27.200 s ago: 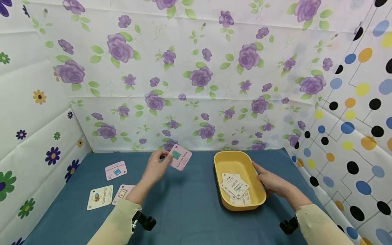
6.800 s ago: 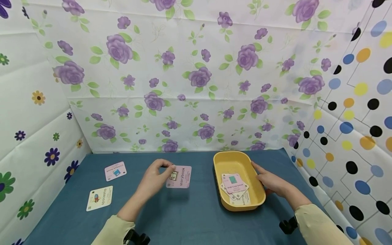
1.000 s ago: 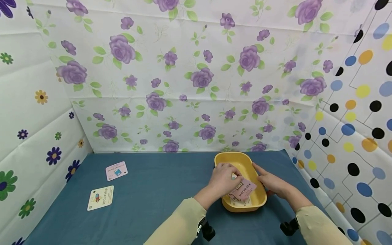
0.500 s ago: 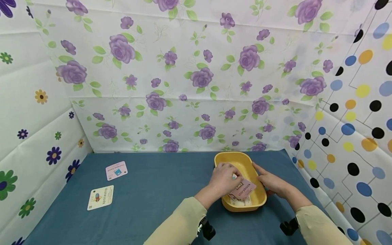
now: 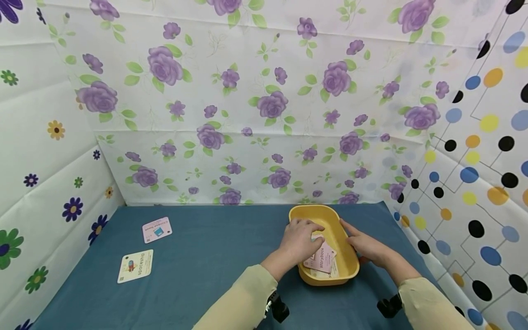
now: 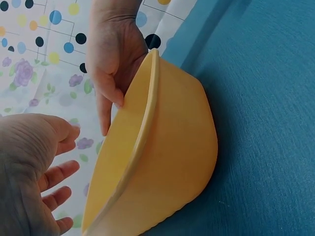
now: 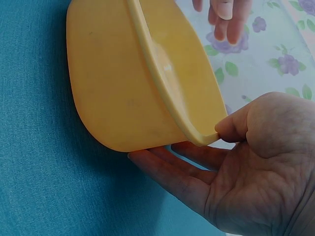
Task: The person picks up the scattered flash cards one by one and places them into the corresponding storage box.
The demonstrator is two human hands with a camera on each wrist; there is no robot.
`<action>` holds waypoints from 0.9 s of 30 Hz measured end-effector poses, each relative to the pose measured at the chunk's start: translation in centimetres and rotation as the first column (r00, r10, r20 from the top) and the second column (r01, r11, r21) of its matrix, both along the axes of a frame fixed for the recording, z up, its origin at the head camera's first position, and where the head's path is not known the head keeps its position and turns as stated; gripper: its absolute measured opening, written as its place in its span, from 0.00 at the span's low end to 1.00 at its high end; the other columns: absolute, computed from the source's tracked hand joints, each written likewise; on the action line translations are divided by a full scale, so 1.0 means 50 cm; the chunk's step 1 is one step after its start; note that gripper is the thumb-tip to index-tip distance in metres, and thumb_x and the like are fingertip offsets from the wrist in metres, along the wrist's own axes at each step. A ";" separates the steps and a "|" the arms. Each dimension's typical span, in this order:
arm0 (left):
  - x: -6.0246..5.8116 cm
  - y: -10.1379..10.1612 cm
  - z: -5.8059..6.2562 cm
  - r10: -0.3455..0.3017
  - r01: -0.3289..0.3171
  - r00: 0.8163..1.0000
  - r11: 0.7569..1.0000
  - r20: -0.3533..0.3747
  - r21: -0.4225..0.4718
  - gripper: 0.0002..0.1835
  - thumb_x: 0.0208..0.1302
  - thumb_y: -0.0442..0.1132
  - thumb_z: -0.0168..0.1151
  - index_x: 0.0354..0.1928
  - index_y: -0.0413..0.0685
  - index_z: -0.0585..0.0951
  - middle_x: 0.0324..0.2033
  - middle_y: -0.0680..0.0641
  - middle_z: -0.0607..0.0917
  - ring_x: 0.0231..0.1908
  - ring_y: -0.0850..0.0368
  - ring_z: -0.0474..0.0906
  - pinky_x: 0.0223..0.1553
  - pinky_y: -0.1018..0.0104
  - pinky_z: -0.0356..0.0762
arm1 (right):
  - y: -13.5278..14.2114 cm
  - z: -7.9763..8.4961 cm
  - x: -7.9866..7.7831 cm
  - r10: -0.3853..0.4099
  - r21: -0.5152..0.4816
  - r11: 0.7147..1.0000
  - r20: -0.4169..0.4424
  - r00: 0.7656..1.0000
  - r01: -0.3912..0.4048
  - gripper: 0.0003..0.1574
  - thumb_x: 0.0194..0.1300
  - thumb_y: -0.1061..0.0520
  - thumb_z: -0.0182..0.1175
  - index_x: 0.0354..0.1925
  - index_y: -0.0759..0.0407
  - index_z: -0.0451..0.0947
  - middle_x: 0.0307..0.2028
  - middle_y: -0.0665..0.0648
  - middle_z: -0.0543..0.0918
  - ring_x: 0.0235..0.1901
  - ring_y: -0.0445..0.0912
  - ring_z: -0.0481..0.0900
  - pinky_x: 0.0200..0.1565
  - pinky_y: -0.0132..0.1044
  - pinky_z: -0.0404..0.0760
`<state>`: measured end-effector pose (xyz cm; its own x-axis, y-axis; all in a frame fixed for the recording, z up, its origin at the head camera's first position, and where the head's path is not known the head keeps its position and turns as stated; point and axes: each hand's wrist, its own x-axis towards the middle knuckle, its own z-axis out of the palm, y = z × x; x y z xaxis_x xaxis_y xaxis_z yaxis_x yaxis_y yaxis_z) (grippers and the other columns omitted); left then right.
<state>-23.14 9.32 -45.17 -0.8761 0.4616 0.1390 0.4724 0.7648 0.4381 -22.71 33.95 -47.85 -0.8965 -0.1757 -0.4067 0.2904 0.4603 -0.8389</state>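
Observation:
Over the yellow plastic bin [image 5: 344, 238], my left hand [image 5: 300, 240] hovers with thumb and fingers spread apart, holding nothing. Just under its thumb, the pink "storybook" card [image 5: 322, 260] lies in the bin on top of other cards, partly covering them. My right hand [image 5: 369, 245] grips the bin's right side; in the right wrist view its thumb [image 7: 234, 125] is on the rim and its fingers press the outer wall. A pink card with a blue book picture [image 5: 157, 230] and a cream "spaceship" card [image 5: 135, 266] lie flat at the left of the table.
A blue cloth [image 5: 206, 275] covers the table. A flowered curtain [image 5: 247, 156] stands along the back edge, a daisy-patterned one [image 5: 49, 197] at the left and a dotted one [image 5: 466, 183] at the right.
My left hand has let go of the storybook card, which has dropped and turned onto the cards in the bin. Earlier, that hand brought it from the left. The right hand has stayed put.

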 end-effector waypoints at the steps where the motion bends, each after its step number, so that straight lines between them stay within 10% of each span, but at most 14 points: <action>1: 0.000 -0.001 0.001 0.001 -0.001 1.000 1.000 0.003 0.001 0.18 0.74 0.56 0.59 0.63 0.71 0.82 0.61 0.57 0.79 0.67 0.51 0.67 0.66 0.49 0.67 | 0.000 0.000 0.000 -0.001 0.001 1.000 0.001 1.000 0.001 0.45 0.80 0.59 0.41 0.83 0.38 0.33 0.80 0.69 0.38 0.64 0.68 0.70 0.40 0.57 0.85; 27: 0.014 -0.041 0.029 -0.104 0.105 0.993 0.994 -0.050 0.020 0.33 0.73 0.60 0.57 0.77 0.70 0.66 0.77 0.50 0.62 0.76 0.45 0.54 0.73 0.37 0.48 | -0.004 0.004 0.005 -0.011 -0.002 1.000 -0.004 1.000 0.011 0.45 0.80 0.59 0.41 0.83 0.39 0.33 0.79 0.71 0.42 0.57 0.61 0.78 0.40 0.57 0.85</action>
<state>-22.43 7.29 -43.71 -0.8153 0.5462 0.1924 0.5704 0.7003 0.4292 -22.46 33.77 -47.65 -0.9001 -0.1665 -0.4026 0.2921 0.4551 -0.8412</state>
